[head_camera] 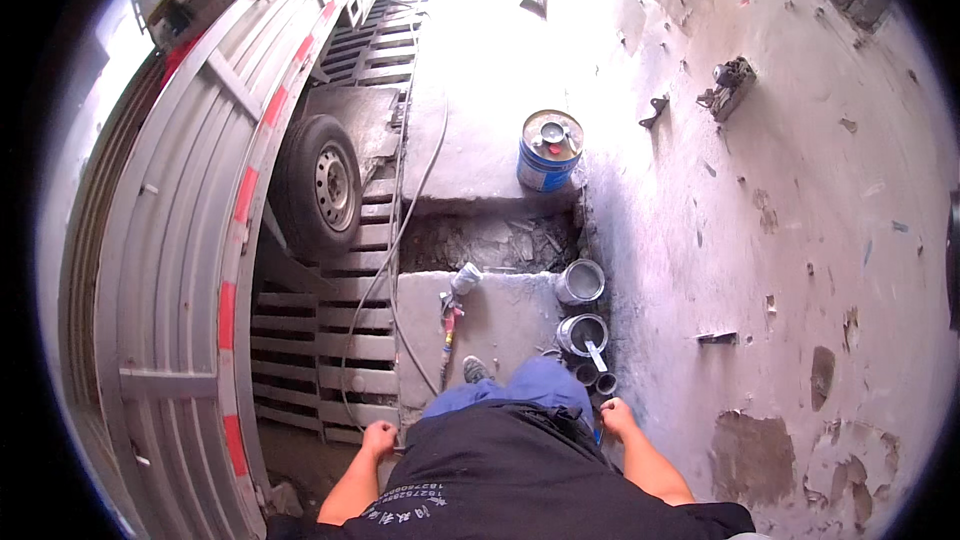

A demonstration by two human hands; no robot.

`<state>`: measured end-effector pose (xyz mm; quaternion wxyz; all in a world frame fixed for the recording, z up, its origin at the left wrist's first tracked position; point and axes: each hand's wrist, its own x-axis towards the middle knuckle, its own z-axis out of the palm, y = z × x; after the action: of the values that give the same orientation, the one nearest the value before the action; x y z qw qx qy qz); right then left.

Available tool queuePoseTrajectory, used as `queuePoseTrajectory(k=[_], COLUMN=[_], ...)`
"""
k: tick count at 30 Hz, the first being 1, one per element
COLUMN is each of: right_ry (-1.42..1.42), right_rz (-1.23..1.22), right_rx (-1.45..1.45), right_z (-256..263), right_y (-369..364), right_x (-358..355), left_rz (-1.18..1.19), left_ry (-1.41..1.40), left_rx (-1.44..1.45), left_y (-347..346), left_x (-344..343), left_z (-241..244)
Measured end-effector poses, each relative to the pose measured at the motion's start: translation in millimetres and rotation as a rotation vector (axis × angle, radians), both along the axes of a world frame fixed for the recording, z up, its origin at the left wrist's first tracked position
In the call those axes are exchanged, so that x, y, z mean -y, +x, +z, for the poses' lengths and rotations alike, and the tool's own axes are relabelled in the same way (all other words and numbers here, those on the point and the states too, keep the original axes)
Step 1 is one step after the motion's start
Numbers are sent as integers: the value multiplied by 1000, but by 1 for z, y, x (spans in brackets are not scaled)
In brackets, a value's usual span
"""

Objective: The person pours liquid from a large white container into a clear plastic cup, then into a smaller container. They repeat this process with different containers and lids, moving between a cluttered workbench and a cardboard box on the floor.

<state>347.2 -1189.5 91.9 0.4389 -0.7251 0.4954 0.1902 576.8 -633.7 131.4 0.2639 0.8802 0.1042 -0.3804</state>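
Observation:
My left hand [380, 437] hangs beside my body with its fingers curled, and nothing shows in it. My right hand [617, 416] is also curled, near the wall and the small dark cups [606, 384]. A bit of blue shows just below it, and I cannot tell whether the hand holds anything. Before my feet a paint spray gun [451, 315] with a pale paint-smeared cup [466, 279] lies on the concrete slab. To its right stand an open can of grey paint [584, 282] and a second open can [582, 334] with a pale flat stirrer [596, 355] leaning in it.
A blue drum [550, 151] with a small can on its lid stands beyond a rubble-filled trench [495, 240]. Hoses [390, 262] cross the slatted floor grating [352, 345]. A truck's side panel [172, 270] and a wheel [319, 187] flank the left. Metal brackets [727, 86] jut from the right wall.

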Motion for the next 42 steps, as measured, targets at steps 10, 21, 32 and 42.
queuePoseTrajectory(k=[10,21,32,42], right_ry=[295,284,309,236], right_rz=[-232,-140,-25,63], right_rx=[-126,101,137,-131], right_z=[19,18,49,-2], right_y=[130,377,616,798], right_x=[35,188,251,306], left_rz=[175,241,348,-186], left_ry=[-102,-46,-102,-195], left_rx=[-9,-131,-171,-323], left_y=[198,310,472,733], left_x=[115,219,276,290], left_z=[35,80,48,-36])
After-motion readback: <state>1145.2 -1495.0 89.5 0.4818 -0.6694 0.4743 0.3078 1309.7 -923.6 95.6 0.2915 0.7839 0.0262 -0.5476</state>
